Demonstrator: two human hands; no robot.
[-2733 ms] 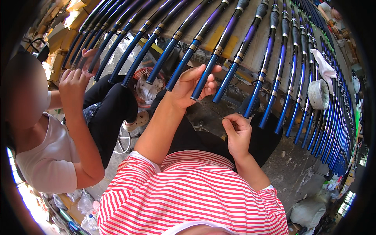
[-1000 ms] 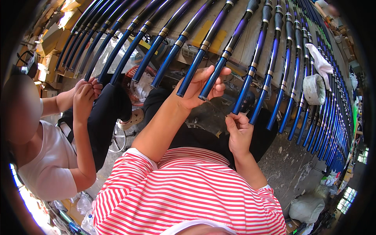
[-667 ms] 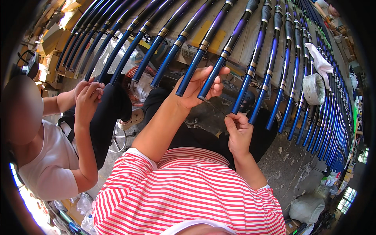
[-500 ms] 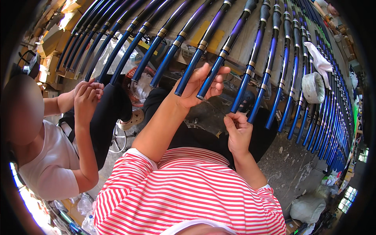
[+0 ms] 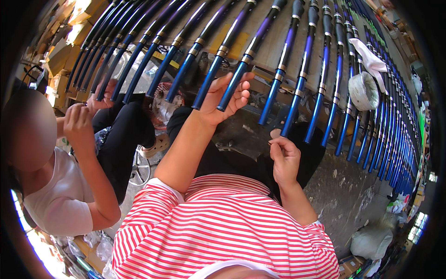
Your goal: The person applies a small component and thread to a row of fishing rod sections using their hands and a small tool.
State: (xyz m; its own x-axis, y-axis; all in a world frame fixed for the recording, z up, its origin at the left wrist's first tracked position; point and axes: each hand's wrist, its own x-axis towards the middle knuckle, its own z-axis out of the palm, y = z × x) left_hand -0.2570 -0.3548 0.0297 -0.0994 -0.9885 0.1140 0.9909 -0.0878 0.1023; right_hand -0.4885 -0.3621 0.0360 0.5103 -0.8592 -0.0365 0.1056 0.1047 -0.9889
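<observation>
My left hand [image 5: 222, 100] is cupped round the blue butt end of a fishing rod [image 5: 233, 87], its fingers curled loosely on the far side. Another blue rod end [image 5: 207, 88] lies just left of it, by my thumb. My right hand [image 5: 285, 162] is lower and to the right, apart from the rods. Between its thumb and finger is pinched a small, pale, rounded flat piece [image 5: 275, 134], its exact kind too small to make out.
Many dark rods lie side by side on a bench [image 5: 274, 56], butts overhanging its near edge. A white cloth [image 5: 369, 58] and a tape roll [image 5: 364, 91] rest on the right-hand rods. At left sits a co-worker [image 5: 60, 195], near a red basket [image 5: 162, 107].
The rods appear shifted left and slightly up in view. My right hand has dropped away from the rod end, and a pale piece now shows at its fingertips. The co-worker's hands have moved apart.
</observation>
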